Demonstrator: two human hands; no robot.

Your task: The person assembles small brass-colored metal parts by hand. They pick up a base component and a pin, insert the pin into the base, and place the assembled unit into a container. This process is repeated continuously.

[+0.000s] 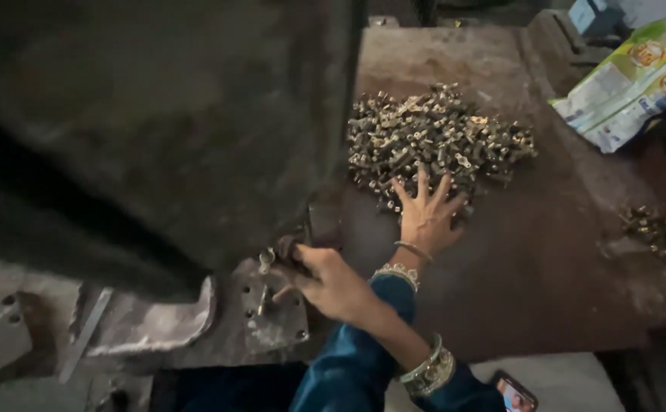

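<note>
The right hand [333,286], nearest the camera and crossed over the other forearm, was curled around a small metal piece [283,250] at the foot of the big dark machine [157,130], just above a bolted steel plate [272,313]; the fingers looked pinched on it, though the grip itself was partly hidden. A bangle [428,371] sat on that wrist over a blue sleeve [348,366]. Beyond it the left hand [426,217] lay open, fingers spread flat, its fingertips touching the near edge of a pile of small brass parts [436,137] heaped on the rusty tabletop [561,259]. The parts looked hard, stiff and light singly, probably smooth and apt to roll, so a pinch across the short body of one would likely suit best. A few more lay scattered at the right edge [657,236]. Farthest off rested a crumpled plastic bag [630,84].
</note>
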